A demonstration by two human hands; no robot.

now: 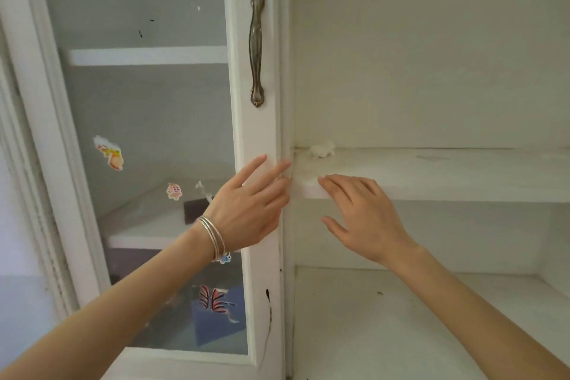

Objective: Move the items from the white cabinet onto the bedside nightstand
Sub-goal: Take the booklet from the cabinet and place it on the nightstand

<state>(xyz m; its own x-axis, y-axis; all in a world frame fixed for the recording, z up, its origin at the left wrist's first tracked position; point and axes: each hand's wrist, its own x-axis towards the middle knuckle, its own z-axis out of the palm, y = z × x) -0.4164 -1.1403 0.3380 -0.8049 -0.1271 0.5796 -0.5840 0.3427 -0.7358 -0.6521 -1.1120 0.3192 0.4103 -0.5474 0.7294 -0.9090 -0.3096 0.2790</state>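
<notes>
I face the white cabinet [431, 191]. Its left glass door [262, 139] is closed and the right side stands open with bare shelves. My left hand [249, 210], with silver bangles on the wrist, lies with straight fingers against the door's right edge. My right hand [361, 213] is spread flat, fingertips touching the front edge of the middle shelf. A small crumpled white scrap [322, 149] sits at the shelf's back left corner. Behind the glass I make out a dark box [196, 208] on a shelf and a blue item [219, 318] lower down.
A metal handle [256, 43] runs down the door's frame above my left hand. Cartoon stickers [109, 153] are stuck on the glass. The lower shelf [385, 318] on the open side carries only a few dark specks.
</notes>
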